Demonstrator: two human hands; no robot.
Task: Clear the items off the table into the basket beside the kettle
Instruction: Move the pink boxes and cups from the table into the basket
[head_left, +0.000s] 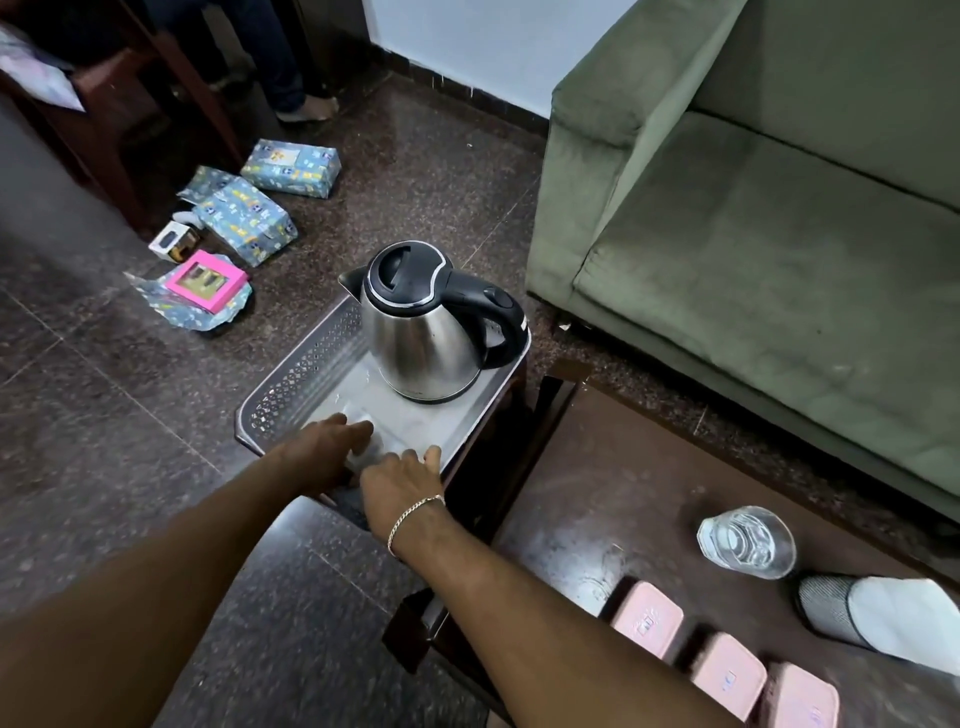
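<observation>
A grey perforated basket (296, 374) sits on a small dark stand, with a steel kettle (423, 332) standing in its far half. Both my hands reach into its near end. My left hand (324, 449) wraps a blurred clear glass (368, 451) resting on the basket floor. My right hand (402, 480), with a chain bracelet, is just right of that glass, fingers curled by the near rim; its grip is hidden. On the dark table (597, 499) at the right stand a clear glass of water (745, 540), three pink boxes (647, 621) and a white-and-grey slipper (878, 618).
A green sofa (753, 234) fills the right behind the table. Wrapped gift boxes (244, 215) and a pink box (205, 280) lie on the dark tiled floor to the left. A person's foot (309, 109) and dark wooden furniture (130, 104) are at the far left.
</observation>
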